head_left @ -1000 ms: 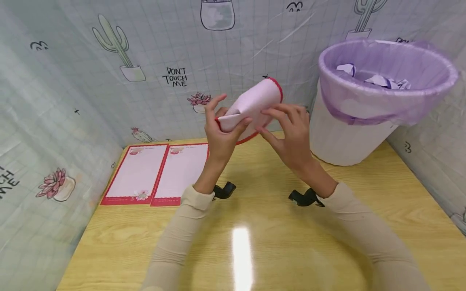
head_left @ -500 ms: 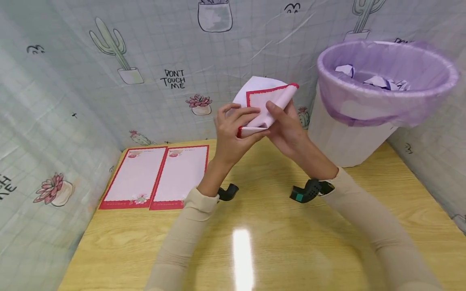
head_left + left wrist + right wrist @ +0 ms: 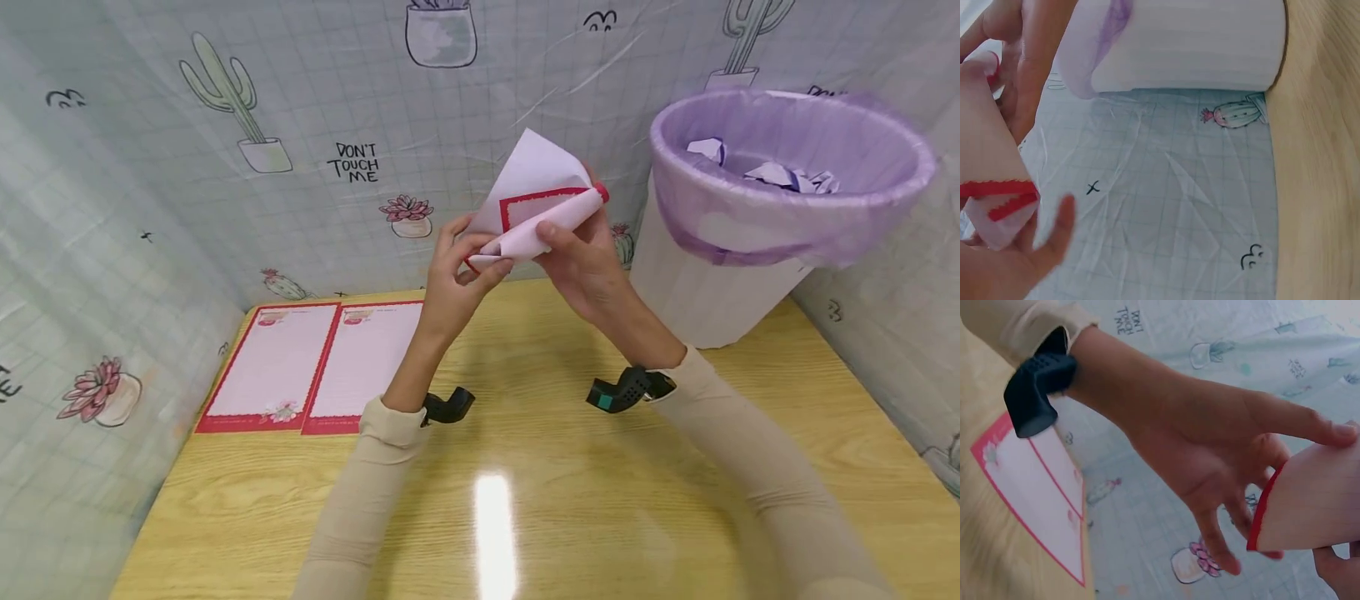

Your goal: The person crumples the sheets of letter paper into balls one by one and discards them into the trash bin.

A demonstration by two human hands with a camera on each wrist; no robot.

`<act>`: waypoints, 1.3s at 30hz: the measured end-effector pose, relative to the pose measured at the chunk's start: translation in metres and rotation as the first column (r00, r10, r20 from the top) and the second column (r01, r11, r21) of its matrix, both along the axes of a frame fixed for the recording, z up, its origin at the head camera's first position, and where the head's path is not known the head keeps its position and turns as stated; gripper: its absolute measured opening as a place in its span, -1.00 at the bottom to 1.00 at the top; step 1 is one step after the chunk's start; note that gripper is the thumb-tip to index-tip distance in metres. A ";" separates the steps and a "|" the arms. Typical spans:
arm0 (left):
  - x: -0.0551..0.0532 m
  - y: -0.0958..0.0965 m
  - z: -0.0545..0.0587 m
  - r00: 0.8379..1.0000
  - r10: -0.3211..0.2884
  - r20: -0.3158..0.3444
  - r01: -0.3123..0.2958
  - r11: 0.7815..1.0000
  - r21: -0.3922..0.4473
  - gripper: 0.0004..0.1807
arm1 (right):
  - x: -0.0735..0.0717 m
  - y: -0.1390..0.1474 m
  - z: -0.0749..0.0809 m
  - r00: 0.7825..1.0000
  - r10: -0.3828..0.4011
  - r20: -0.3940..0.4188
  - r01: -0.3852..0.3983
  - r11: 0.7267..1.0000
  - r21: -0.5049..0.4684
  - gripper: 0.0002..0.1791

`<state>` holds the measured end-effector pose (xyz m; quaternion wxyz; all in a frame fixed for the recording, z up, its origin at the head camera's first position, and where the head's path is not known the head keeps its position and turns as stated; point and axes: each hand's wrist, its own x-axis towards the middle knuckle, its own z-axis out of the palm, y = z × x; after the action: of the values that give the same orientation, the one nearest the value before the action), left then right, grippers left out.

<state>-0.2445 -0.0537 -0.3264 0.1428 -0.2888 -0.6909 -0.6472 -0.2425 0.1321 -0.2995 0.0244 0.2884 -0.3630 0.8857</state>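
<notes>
A sheet of white paper with a red border (image 3: 534, 167) is held up above the table by both hands, partly rolled over and creased. My left hand (image 3: 453, 296) pinches its lower left part between thumb and fingers. At the rolled right part, my right hand (image 3: 596, 275) grips with its thumb on top; its other fingers are mostly hidden behind the paper. The right wrist view shows the left hand (image 3: 1210, 444) with its thumb on the paper (image 3: 1310, 500) and several fingers spread loosely. Part of the sheet (image 3: 991, 137) appears in the left wrist view.
Two flat red-bordered sheets, one left (image 3: 270, 358) and one right (image 3: 367, 358), lie on the wooden table (image 3: 570, 500). At the back right stands a white bin (image 3: 697, 308) with a purple bag (image 3: 750, 229), crumpled paper (image 3: 776, 175) inside. A patterned curtain (image 3: 315, 225) hangs behind.
The sheet has been turned and rolled over, showing its plain back and red border. The right hand has shifted its grip to the roll, and the left hand now pinches the lower left part.
</notes>
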 end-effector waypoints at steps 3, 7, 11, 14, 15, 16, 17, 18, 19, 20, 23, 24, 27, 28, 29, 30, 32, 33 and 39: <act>0.000 -0.002 0.001 0.988 -0.097 0.123 0.072 0.979 0.191 -0.29 | -0.001 -0.001 0.002 0.994 -0.080 -0.070 0.083 0.995 0.048 -0.15; -0.002 -0.002 0.004 0.959 -0.171 0.225 0.057 0.897 0.438 0.13 | 0.004 -0.004 0.001 0.968 -0.225 -0.109 0.243 0.952 0.189 -0.29; -0.005 -0.001 0.007 0.922 -0.244 0.301 0.001 0.779 0.627 0.33 | 0.010 -0.009 -0.003 0.919 -0.363 -0.155 0.395 0.863 0.315 -0.35; -0.007 -0.001 0.007 0.883 -0.318 0.345 -0.016 0.714 0.700 0.41 | 0.011 -0.012 -0.007 0.894 -0.409 -0.182 0.448 0.827 0.339 -0.34; -0.007 -0.001 0.007 0.874 -0.333 0.354 -0.017 0.707 0.707 0.41 | 0.011 -0.013 -0.007 0.890 -0.416 -0.187 0.456 0.824 0.337 -0.34; -0.007 -0.002 0.006 0.867 -0.345 0.359 -0.014 0.704 0.710 0.40 | 0.011 -0.014 -0.008 0.885 -0.423 -0.194 0.465 0.818 0.338 -0.34; -0.007 -0.003 0.006 0.863 -0.354 0.360 -0.007 0.704 0.710 0.37 | 0.011 -0.014 -0.009 0.882 -0.428 -0.197 0.471 0.815 0.338 -0.35; -0.007 -0.004 0.006 0.861 -0.361 0.357 0.005 0.710 0.704 0.34 | 0.012 -0.015 -0.010 0.880 -0.433 -0.197 0.475 0.812 0.339 -0.35; -0.007 -0.006 0.006 0.862 -0.368 0.349 0.021 0.713 0.701 0.29 | 0.012 -0.015 -0.010 0.875 -0.439 -0.204 0.484 0.807 0.339 -0.36; -0.007 -0.007 0.006 0.864 -0.380 0.329 0.044 0.709 0.704 0.26 | 0.011 -0.015 -0.011 0.870 -0.444 -0.215 0.493 0.802 0.337 -0.36; -0.006 -0.010 0.008 0.872 -0.416 0.258 0.109 0.678 0.727 0.15 | 0.011 -0.016 -0.012 0.857 -0.448 -0.255 0.512 0.794 0.328 -0.37; -0.006 -0.010 0.009 0.878 -0.421 0.228 0.130 0.668 0.733 0.12 | 0.011 -0.016 -0.012 0.851 -0.447 -0.275 0.521 0.785 0.335 -0.37; -0.005 -0.013 0.016 0.910 -0.385 0.152 0.163 0.671 0.724 -0.02 | 0.013 -0.017 -0.014 0.847 -0.433 -0.309 0.528 0.755 0.388 -0.37; -0.005 -0.014 0.018 0.925 -0.355 0.136 0.163 0.693 0.702 -0.10 | 0.015 -0.017 -0.014 0.849 -0.429 -0.309 0.526 0.741 0.416 -0.36; -0.005 -0.014 0.020 0.938 -0.325 0.119 0.162 0.716 0.679 -0.17 | 0.016 -0.017 -0.015 0.851 -0.427 -0.306 0.524 0.727 0.444 -0.35; -0.005 -0.015 0.023 0.950 -0.294 0.109 0.154 0.740 0.655 -0.23 | 0.017 -0.017 -0.016 0.853 -0.424 -0.303 0.521 0.711 0.471 -0.33; -0.004 -0.017 0.027 0.960 -0.256 0.112 0.137 0.779 0.612 -0.29 | 0.020 -0.017 -0.016 0.863 -0.416 -0.287 0.505 0.704 0.498 -0.32; -0.003 -0.018 0.029 0.960 -0.253 0.119 0.136 0.793 0.593 -0.30 | 0.020 -0.018 -0.016 0.864 -0.414 -0.287 0.504 0.699 0.507 -0.32; -0.001 -0.026 0.034 0.884 -0.388 0.261 0.162 0.778 0.607 -0.37 | 0.024 -0.015 -0.016 0.834 -0.388 -0.393 0.549 0.652 0.523 -0.35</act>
<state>-0.2459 -0.0801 -0.2925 -0.0091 -0.2042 -0.4292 -0.8798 -0.2189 0.1174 -0.3157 0.2033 0.2827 -0.6878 0.6369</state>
